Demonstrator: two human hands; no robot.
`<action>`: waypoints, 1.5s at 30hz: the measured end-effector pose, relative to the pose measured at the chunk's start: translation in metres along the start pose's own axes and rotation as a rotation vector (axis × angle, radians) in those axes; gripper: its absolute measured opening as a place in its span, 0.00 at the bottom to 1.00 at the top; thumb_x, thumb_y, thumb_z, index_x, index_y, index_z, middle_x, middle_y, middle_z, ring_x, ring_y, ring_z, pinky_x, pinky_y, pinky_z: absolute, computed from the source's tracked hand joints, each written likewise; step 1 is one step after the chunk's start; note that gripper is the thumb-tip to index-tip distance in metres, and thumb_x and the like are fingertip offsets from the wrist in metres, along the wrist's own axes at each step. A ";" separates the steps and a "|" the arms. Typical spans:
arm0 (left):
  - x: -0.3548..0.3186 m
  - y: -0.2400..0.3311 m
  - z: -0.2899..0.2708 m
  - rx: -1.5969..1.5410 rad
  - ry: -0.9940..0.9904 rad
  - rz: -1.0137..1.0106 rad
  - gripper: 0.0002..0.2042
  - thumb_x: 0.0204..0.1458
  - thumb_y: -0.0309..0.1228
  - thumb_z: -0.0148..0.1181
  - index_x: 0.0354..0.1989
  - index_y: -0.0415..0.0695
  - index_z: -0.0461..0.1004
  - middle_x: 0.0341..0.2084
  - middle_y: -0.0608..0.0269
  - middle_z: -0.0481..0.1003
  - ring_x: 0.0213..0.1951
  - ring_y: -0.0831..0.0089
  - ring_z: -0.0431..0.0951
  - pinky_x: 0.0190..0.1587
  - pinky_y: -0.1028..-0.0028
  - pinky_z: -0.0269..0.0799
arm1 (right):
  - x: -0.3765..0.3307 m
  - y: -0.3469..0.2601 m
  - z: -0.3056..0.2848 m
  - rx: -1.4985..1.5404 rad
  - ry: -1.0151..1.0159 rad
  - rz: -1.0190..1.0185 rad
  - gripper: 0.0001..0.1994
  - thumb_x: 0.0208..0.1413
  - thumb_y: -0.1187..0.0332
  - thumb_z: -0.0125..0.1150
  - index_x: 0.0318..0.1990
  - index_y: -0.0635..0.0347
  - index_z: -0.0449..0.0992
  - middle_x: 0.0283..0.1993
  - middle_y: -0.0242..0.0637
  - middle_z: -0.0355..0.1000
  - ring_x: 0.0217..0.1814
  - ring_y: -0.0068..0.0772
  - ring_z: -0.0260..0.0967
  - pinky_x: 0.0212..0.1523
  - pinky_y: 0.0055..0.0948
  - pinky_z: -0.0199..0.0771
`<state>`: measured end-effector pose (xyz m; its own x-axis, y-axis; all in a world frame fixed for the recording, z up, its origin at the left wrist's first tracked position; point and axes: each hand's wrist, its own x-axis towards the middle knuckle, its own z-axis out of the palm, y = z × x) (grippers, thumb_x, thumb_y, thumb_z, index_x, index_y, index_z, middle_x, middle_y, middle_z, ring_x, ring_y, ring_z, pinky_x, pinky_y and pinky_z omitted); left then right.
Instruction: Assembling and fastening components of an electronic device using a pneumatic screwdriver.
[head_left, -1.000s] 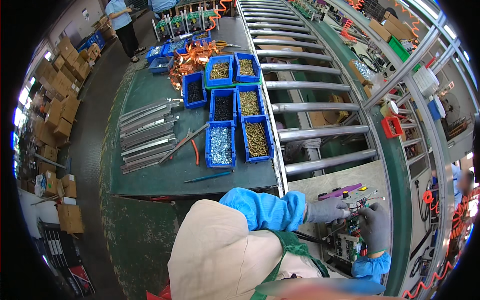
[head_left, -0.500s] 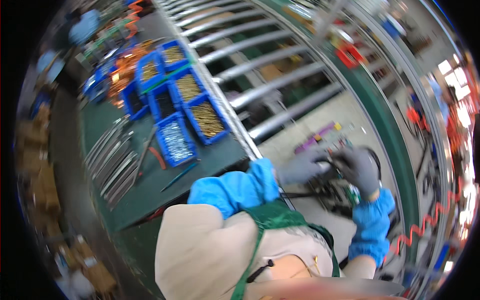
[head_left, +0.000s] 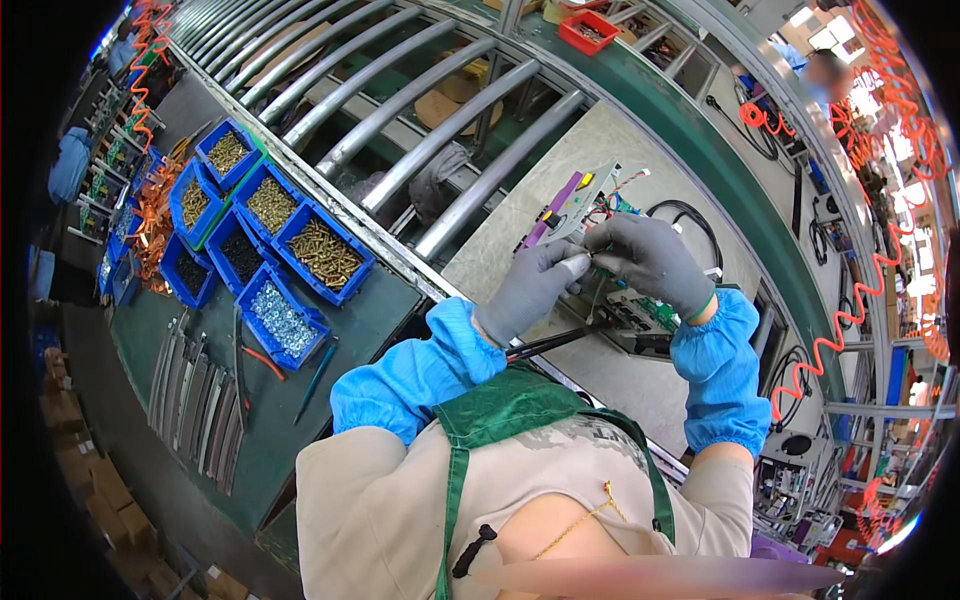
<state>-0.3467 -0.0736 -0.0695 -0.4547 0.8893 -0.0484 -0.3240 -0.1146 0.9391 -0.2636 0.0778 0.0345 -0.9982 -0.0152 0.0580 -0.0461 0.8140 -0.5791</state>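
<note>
My left hand [head_left: 528, 288], in a grey glove with a blue sleeve, has thumb and fingers pinched together. Close against it is my right hand [head_left: 655, 262], gloved alike, its fingertips also drawn together. Whatever sits between the fingertips is too small to make out. Both hands are above an electronic unit [head_left: 640, 312] with green circuit boards, partly hidden beneath them. A purple strip [head_left: 552, 210] with yellow pieces runs along a metal plate beyond my left hand. Coloured wires [head_left: 612, 203] and a looped black cable [head_left: 690, 212] lie near my right hand.
Metal conveyor rollers [head_left: 450, 125] run off to the far left. On the green side table [head_left: 345, 372] stand blue bins [head_left: 333, 284] of screws, with metal strips [head_left: 190, 400] and a dark pen-like tool [head_left: 316, 380] nearby. A red tray [head_left: 588, 33] and coiled red hose [head_left: 835, 345] are farther off.
The whole view has shifted and become sharp; it was smeared before. My hands appear higher in the picture and remain close together over the unit.
</note>
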 end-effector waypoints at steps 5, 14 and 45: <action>0.009 -0.003 -0.003 -0.325 -0.020 -0.251 0.10 0.57 0.35 0.49 0.36 0.43 0.73 0.25 0.69 0.72 0.25 0.82 0.69 0.27 0.80 0.64 | 0.002 0.008 -0.001 -0.116 0.031 -0.159 0.09 0.44 0.77 0.62 0.35 0.59 0.75 0.32 0.39 0.71 0.35 0.41 0.70 0.34 0.34 0.70; 0.003 -0.007 -0.020 0.035 -0.180 -0.283 0.12 0.56 0.36 0.50 0.37 0.41 0.73 0.25 0.67 0.72 0.25 0.81 0.69 0.27 0.79 0.66 | 0.005 0.019 -0.015 -0.295 0.146 0.125 0.05 0.45 0.70 0.60 0.31 0.58 0.76 0.32 0.41 0.70 0.33 0.44 0.70 0.34 0.37 0.69; 0.001 -0.010 0.008 1.142 0.100 0.312 0.27 0.49 0.40 0.57 0.57 0.45 0.61 0.31 0.53 0.75 0.34 0.57 0.77 0.35 0.62 0.72 | 0.036 0.001 -0.012 -0.525 -0.293 0.497 0.11 0.39 0.66 0.56 0.32 0.58 0.79 0.31 0.46 0.73 0.34 0.46 0.72 0.36 0.40 0.71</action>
<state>-0.3369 -0.0682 -0.0759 -0.4623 0.8486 0.2573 0.7163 0.1863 0.6725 -0.2987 0.0855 0.0459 -0.8698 0.3302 -0.3666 0.3606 0.9326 -0.0156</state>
